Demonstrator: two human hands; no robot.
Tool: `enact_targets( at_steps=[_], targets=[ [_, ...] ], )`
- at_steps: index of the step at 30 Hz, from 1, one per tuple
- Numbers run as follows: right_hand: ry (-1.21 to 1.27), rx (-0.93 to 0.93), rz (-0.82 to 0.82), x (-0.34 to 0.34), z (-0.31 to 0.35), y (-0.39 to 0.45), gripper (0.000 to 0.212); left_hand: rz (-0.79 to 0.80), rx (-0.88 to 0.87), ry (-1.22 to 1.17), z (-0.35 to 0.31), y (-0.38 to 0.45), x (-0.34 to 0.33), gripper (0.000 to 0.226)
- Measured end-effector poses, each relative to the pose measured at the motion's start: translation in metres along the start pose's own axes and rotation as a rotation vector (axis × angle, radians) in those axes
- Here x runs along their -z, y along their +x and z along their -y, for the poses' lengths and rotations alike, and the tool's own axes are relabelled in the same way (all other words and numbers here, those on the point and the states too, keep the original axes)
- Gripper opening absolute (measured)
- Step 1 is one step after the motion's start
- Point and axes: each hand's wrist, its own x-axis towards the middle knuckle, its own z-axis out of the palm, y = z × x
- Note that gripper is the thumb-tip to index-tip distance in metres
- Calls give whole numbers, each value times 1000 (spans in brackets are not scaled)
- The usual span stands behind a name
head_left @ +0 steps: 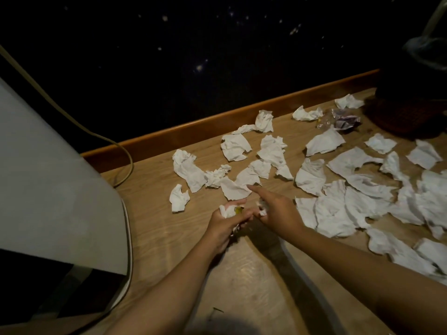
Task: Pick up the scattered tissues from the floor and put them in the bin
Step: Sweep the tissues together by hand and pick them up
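A: Free room, entry one: we have bare wooden floor between the grey appliance on our left and the tissues.

B: Obstacles: the appliance body, its cable looping onto the floor, the skirting board along the dark wall.

A: Right side: tissues lie packed, little floor between them. The dark bin stands at the far right, a crumpled plastic wrapper just beside it.

B: Our forearms cross the near floor.

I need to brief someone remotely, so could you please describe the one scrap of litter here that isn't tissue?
Follow the wooden skirting board right towards the dark bin. Just left of it lies a crumpled clear wrapper, purplish and shiny, unlike the matte white tissues around it.
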Motion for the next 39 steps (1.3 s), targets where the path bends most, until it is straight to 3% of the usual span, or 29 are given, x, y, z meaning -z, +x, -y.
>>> enact_targets(
  at_steps=[4,7,10,12,14,19,22,25,27,32,34,39],
  targets=[
    [-129,59,47,15,-13,3,64,-138,23,45,-7,10,18,30],
    [-179,98,74,23,-22,9,60,-407,8,-8,-14,21,35,22],
    [-178,117,83,33,-20,18,54,-687,-101,63,-18,32,63,58],
    [-159,95,85,37,-15,25,52,-870,-170,284,-22,36,82,87],
    [-145,61,80,36,-9,33,52,-976,-242,423,-32,38,93,92],
    [-50,-19,-5,17,17,54,50,-834,-288,742,-32,55,120,64],
    [1,-55,-46,-2,29,61,54,-740,-331,873,-16,67,132,58],
    [-46,1,-47,-11,31,66,57,-738,-373,964,-3,77,134,39],
    [-88,62,-31,-12,27,70,55,-775,-360,949,0,83,133,30],
    [-173,114,80,-6,3,101,54,-843,-401,749,-19,94,113,39],
    [-176,107,130,0,-4,123,55,-855,-436,700,-39,100,95,30],
    [-132,36,268,23,-10,187,53,-767,-520,768,-91,127,46,20]
  ],
)
